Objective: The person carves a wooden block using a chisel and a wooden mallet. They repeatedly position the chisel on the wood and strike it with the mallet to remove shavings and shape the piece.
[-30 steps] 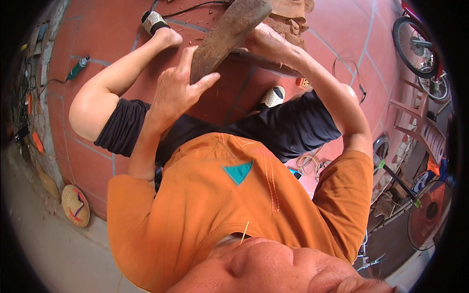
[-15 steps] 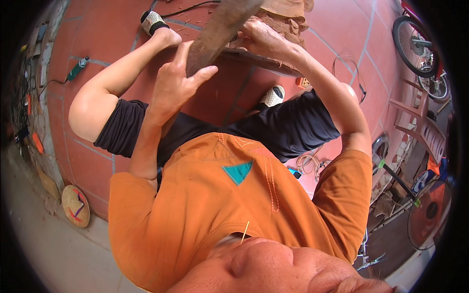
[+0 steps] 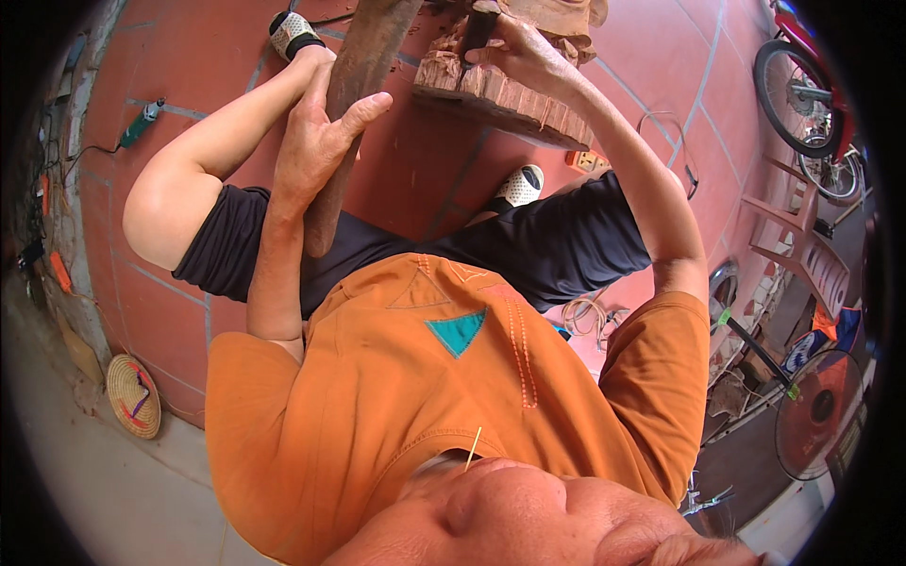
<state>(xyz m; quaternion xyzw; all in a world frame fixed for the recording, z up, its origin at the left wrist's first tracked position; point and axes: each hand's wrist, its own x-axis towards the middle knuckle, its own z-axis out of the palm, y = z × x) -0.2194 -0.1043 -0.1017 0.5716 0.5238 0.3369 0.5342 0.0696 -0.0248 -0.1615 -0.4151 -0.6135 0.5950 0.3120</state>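
Note:
I look down over my orange shirt and black shorts. My left hand (image 3: 319,146) is wrapped around a long brown wooden bar (image 3: 370,57) that runs from the top edge down to my lap, with the thumb sticking out. My right hand (image 3: 525,58) grips a dark tool handle (image 3: 478,28) set against a reddish carved wooden block (image 3: 495,92) on the red tiled floor (image 3: 425,170). The tool's tip is hidden. My sandalled feet (image 3: 292,34) (image 3: 520,185) rest on either side of the block.
A green power tool (image 3: 142,123) with a cord lies at the left wall. A woven conical hat (image 3: 132,396) sits lower left. A bicycle wheel (image 3: 802,94), a wooden stool (image 3: 802,259), a standing fan (image 3: 821,406) and an orange socket box (image 3: 585,160) are at the right.
The wooden bar has swung more upright, its top moving left away from the block. My right hand stays on the tool at the block.

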